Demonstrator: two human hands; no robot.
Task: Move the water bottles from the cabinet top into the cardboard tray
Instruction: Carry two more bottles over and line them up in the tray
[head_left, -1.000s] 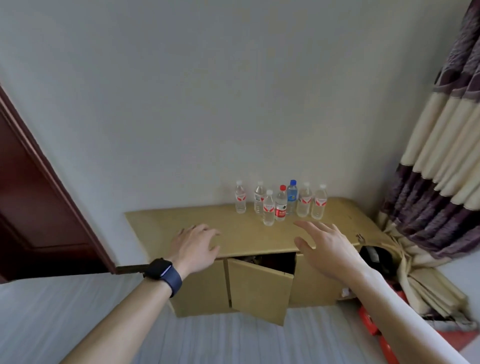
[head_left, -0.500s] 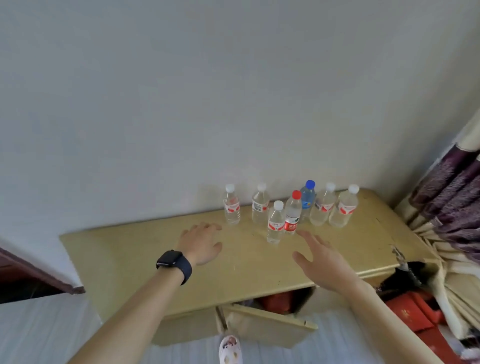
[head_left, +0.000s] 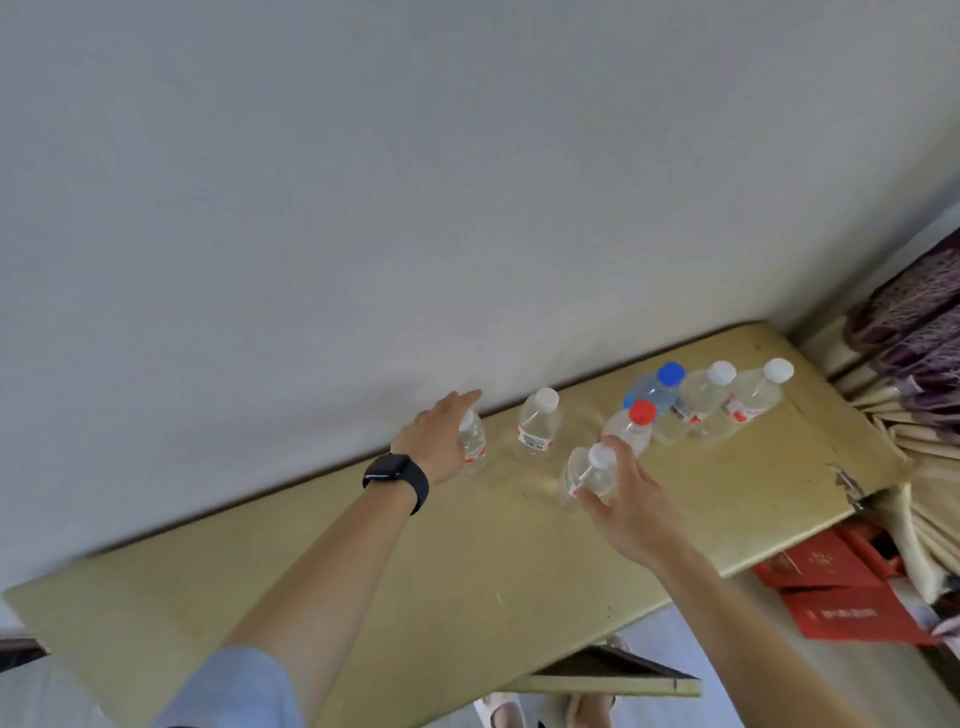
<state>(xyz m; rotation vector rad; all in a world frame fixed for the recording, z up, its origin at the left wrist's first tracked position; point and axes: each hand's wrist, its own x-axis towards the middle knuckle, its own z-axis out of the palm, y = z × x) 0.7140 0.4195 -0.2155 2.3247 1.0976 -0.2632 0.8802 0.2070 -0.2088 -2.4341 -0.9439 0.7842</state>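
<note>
Right hand (head_left: 634, 501) curls its thumb and fingers round a small clear plastic water bottle with a white cap (head_left: 589, 475), gripping it at the front of the group; this bottle tilts, and whether its base rests on the surface is unclear. Left hand (head_left: 439, 441) lies against the far-left clear bottle with a red label (head_left: 474, 444), fingers stretched up past its top and hiding the cap; whether it has closed on that bottle cannot be told.

A pale grey wall (head_left: 415, 182) fills the upper view. Along it runs the long yellowish wooden cabinet top (head_left: 467, 561), with all the bottles gathered toward its right half, near the wall. A purple and cream curtain (head_left: 914, 364) hangs at the right, and flat red packets (head_left: 841, 587) lie below the cabinet's right end. An open cabinet door (head_left: 597, 675) juts out under the front edge.

Between the hands stands an upright white-capped bottle (head_left: 537, 426). A red-capped bottle (head_left: 631, 428) sits just behind the right fingers, then a blue-capped bottle (head_left: 657, 387), then two white-capped bottles (head_left: 704, 397) side by side at the right. A dark wristwatch (head_left: 397, 475) circles the left wrist.
</note>
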